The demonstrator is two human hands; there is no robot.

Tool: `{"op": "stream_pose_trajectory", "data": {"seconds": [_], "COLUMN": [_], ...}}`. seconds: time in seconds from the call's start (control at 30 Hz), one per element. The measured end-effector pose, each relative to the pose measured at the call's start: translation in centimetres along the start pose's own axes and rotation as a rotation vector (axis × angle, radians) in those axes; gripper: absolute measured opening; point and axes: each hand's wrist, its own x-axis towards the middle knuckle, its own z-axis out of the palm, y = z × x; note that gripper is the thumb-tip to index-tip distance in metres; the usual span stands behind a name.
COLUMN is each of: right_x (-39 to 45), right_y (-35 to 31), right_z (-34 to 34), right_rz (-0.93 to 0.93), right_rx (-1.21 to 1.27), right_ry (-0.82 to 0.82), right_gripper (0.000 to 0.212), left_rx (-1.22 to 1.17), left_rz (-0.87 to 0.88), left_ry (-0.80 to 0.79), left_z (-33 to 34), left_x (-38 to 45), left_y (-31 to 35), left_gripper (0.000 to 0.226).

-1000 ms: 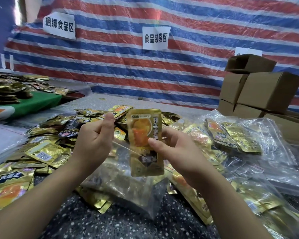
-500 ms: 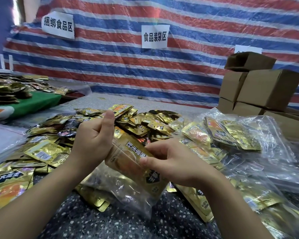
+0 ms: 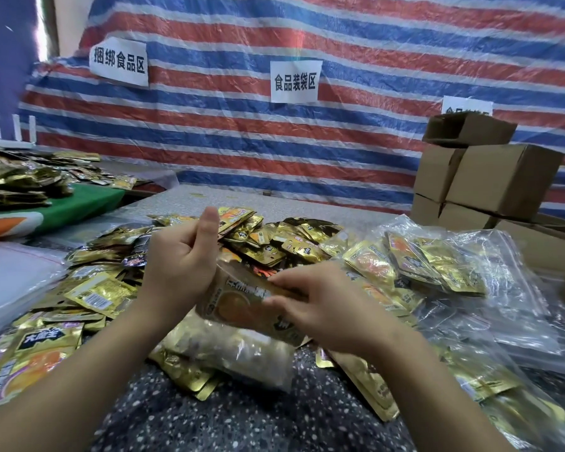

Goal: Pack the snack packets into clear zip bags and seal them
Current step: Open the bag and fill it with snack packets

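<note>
One packet [image 3: 242, 308] gripped by right hand [image 3: 320, 308], long axis tilted down-right; bag [image 3: 242, 350] mouth pinched by left hand [image 3: 180, 265] above packet.

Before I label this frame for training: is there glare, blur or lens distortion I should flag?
Head view: wide-angle bending bows the striped tarp and stretches the forearms at the bottom edge; glare glints off the gold packets and the filled clear bags; the packet between the left hand and right hand is softly blurred, its print unreadable; the white sign stays sharp.
</note>
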Motion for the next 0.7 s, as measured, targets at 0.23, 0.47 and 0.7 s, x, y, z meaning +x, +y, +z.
{"op": "stream_pose_trajectory", "data": {"seconds": [0.23,0.47,0.7], "right_x": [1.3,1.3,1.3], "right_y": [-4.1,-4.9,-4.9], "right_z": [-4.8,-7.3,-8.2], "right_rz": [-0.132,-0.188,-0.237], "right_rx": [-0.426,-0.499,-0.483], "right_ry": [0.033,0.048,0.114], "right_gripper": [0.036,0.038,0.040], "left_rx": [0.008,0.078,0.032], "left_rz": [0.130,0.241,0.181], "left_ry": [0.067,0.111,0.133], "left_z": [-0.3,-0.3,0.1], "left_x": [3.8,5.4,5.6], "left_y": [3.9,5.1,5.8], "left_gripper": [0.067,0.063,0.061]}}
